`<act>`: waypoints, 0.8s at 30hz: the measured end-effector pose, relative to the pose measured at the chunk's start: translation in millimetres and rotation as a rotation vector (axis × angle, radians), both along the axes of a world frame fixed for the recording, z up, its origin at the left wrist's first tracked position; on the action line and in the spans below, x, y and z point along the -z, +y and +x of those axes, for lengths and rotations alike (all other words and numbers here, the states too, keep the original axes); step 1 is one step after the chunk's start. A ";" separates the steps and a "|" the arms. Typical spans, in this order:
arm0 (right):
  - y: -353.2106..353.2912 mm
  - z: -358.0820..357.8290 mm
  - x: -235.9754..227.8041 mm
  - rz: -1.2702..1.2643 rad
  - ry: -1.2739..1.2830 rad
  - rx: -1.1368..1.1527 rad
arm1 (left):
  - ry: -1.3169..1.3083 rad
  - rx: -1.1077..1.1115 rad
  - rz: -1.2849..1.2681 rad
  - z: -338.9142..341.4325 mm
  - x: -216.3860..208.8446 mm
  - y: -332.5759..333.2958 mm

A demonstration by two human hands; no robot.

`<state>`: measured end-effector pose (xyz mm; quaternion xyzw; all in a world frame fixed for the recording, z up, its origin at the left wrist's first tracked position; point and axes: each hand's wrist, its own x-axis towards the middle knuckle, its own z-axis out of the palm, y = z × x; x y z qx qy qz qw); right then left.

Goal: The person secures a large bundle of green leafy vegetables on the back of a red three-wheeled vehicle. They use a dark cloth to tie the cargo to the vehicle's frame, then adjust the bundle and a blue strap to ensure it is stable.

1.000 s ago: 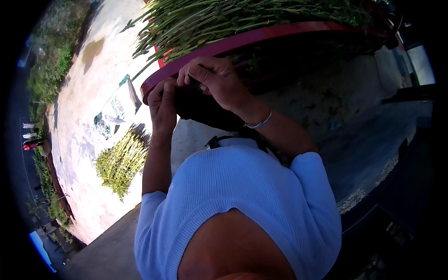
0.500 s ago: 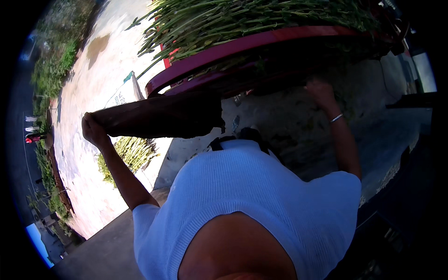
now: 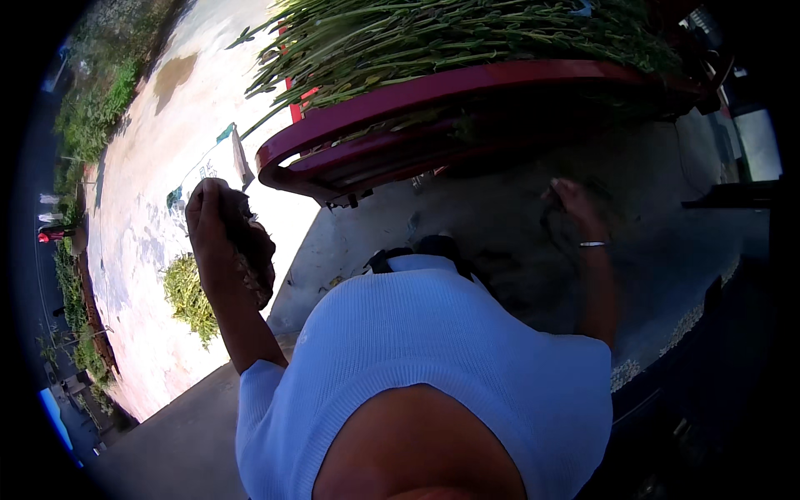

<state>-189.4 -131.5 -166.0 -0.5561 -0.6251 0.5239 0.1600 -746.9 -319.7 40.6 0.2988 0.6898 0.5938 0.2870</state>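
Observation:
My left hand is raised at the left, its fingers closed on a dark brown cloth. The cloth hangs bunched and short beside my wrist. Over at the right, my right hand is in shade below the red frame, wearing a thin bracelet at the wrist. Its fingers are curled, and a dark, thin shape shows near them; I cannot make out what it is. Green long-stemmed stalks lie in a thick layer on a dark red metal frame in front of me.
A heap of yellow-green stalks lies on the sunlit concrete at the left. Near the frame's left end stands a pale printed sack. Green plants line the far left edge. A dark bar juts in at the right.
The cloth, stretched out rightward from my left hand before, now hangs bunched beside it. My left hand has moved right. My right hand is slightly lower.

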 end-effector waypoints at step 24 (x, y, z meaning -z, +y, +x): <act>-1.5 15.3 -52.9 -0.222 0.797 0.422 | -0.317 0.430 0.046 97.0 47.3 40.3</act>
